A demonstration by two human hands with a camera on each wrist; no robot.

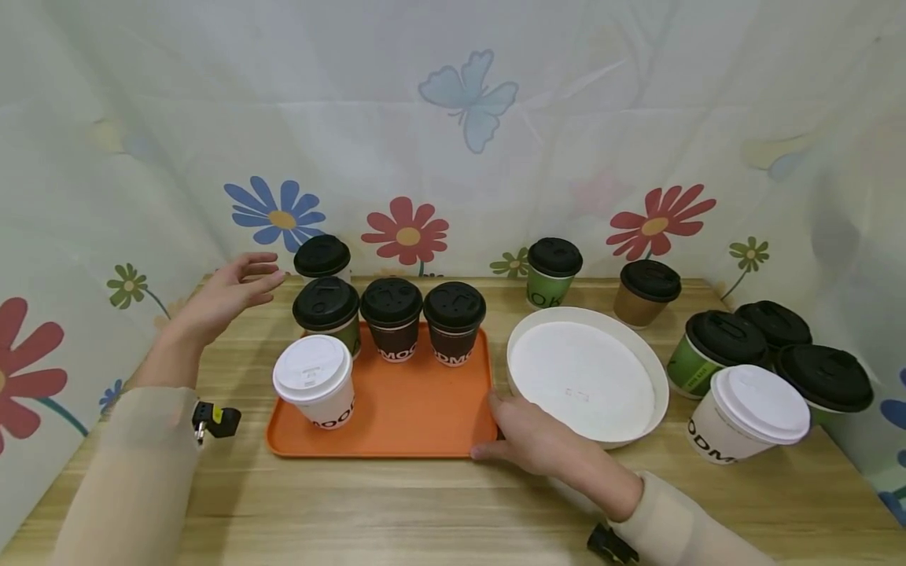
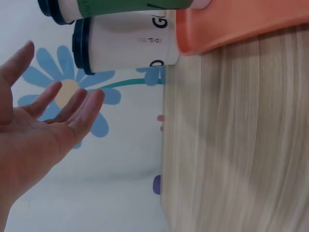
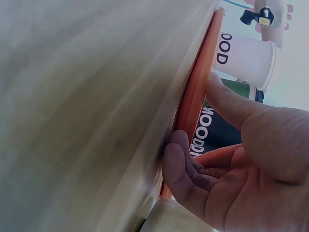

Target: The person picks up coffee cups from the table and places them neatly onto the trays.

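My right hand (image 1: 541, 440) grips the right edge of an orange tray (image 1: 418, 420), thumb on the rim and fingers curled at its side in the right wrist view. On the tray stand a white-lidded paper coffee cup (image 1: 314, 381), a green cup with a black lid (image 1: 327, 306) and two dark cups, one in the middle (image 1: 392, 318) and one to the right (image 1: 454, 322). My left hand (image 1: 230, 295) is raised with fingers spread, holding nothing. Nearest to it is a white cup with a black lid (image 2: 128, 42), just behind the tray's back left corner.
A round white dish (image 1: 587, 377) lies right of the tray. Behind it stand a green cup (image 1: 550, 279) and a brown cup (image 1: 644, 295). Several more lidded cups cluster at the right, with a white one (image 1: 743, 417) in front. A floral curtain (image 1: 467, 173) backs the table.
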